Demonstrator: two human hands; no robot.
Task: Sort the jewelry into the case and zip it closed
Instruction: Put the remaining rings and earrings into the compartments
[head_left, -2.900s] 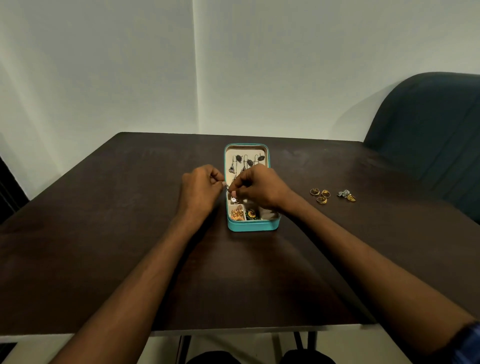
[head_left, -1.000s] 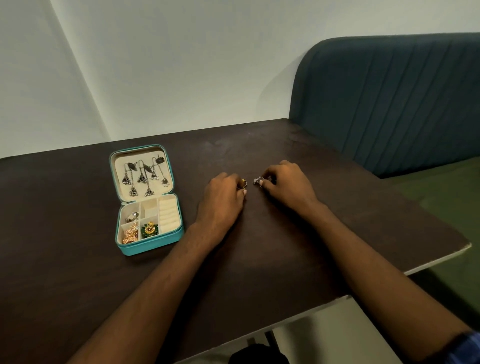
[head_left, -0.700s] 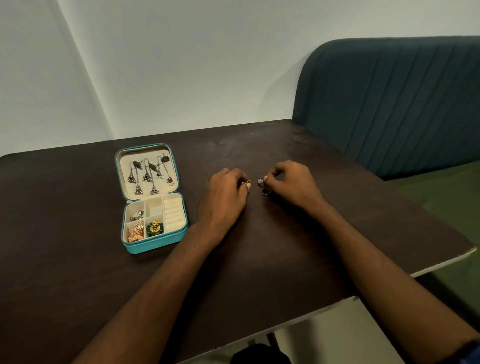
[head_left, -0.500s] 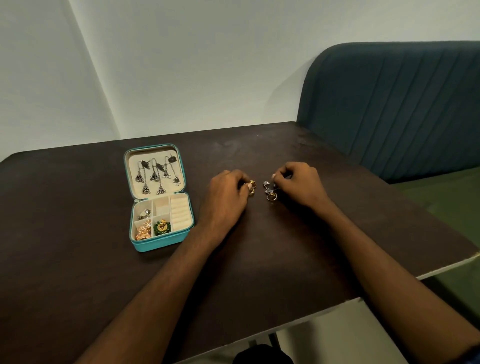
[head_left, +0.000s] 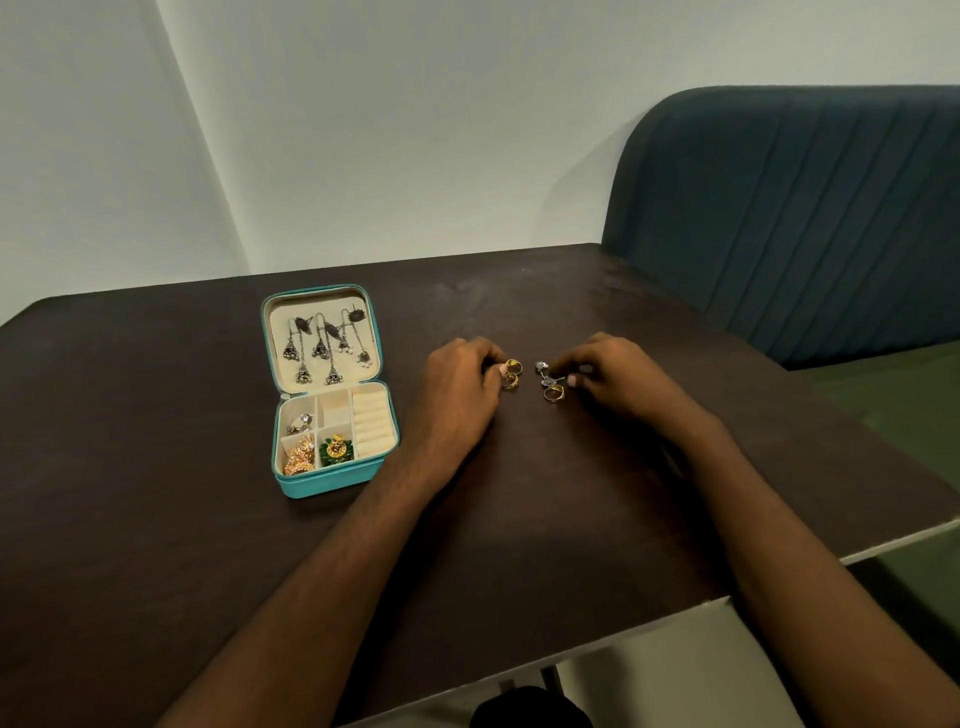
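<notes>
Fingertips of both hands work at a small scatter of rings on the dark tabletop (head_left: 519, 545). The left hand (head_left: 457, 387) lies knuckles-up, its fingers curled with the tips pinched at two gold rings (head_left: 511, 373) that sit one just behind the other; whether they are lifted or only touched I cannot tell. The right hand (head_left: 613, 376) mirrors it, well apart from the left, fingertips closed on a silver ring (head_left: 543, 373), with one more gold ring (head_left: 554, 393) lying just in front of those fingertips on the wood. That makes four rings between the two hands. The teal jewelry case (head_left: 332, 392) stands open to the left of the left hand, near its wrist but not touching. Its long axis runs away from the person, hinge across the middle, lid laid back at the far end, tray at the near end. The lid carries six dark drop earrings hanging toward the hinge. The tray shows a silver piece, a gold cluster and a green-and-gold piece in three small compartments, one small compartment bare, and ring rolls on the right side. A blue padded seat back (head_left: 810, 218) rises beyond the tabletop's right edge.
</notes>
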